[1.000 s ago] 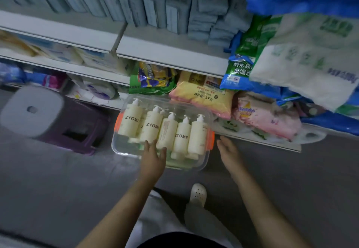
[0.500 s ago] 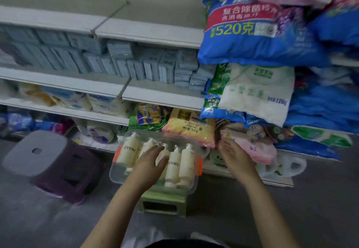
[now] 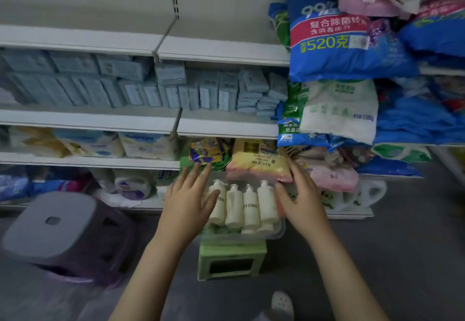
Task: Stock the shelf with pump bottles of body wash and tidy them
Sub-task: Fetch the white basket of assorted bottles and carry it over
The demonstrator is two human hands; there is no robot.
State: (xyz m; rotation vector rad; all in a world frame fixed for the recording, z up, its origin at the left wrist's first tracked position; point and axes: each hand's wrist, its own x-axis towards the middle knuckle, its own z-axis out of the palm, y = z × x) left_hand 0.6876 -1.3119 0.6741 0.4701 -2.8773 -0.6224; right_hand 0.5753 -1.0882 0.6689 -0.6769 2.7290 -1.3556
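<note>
At the foot of the shelving (image 3: pixel 227 127), mid-view, a clear bin (image 3: pixel 278 231) sits on a green stool (image 3: pixel 231 257). The bin holds cream pump bottles (image 3: pixel 249 208) in a row, side by side and touching, with their pump heads on the far side. Four bottles show in full, and two of them carry dark lettering. The left hand (image 3: pixel 187 205) is over the left end of the bin, its fingers straight, spread apart and pointing far toward the shelving. Its palm covers that end of the row, and its thumb lies against the leftmost visible bottle. Whether the palm rests on anything beneath it cannot be told. The right hand (image 3: pixel 302 202) is at the right end of the bin, its fingers straight and close together, with the thumb set apart just beside the rightmost bottle. Contact with the bin wall cannot be confirmed. Neither hand is clamped on anything. A yellow bag (image 3: pixel 256 162) on the lowest shelf overlaps the far rim of the bin. Blue boxes (image 3: pixel 208 91) fill the shelf two levels above it. Blue bags (image 3: pixel 347 44) are stacked at the right. A purple stool (image 3: pixel 57 232) stands on the grey floor (image 3: pixel 402 245) at the near left, well apart from the bin. A white shoe (image 3: pixel 281 304) shows at the near edge.
</note>
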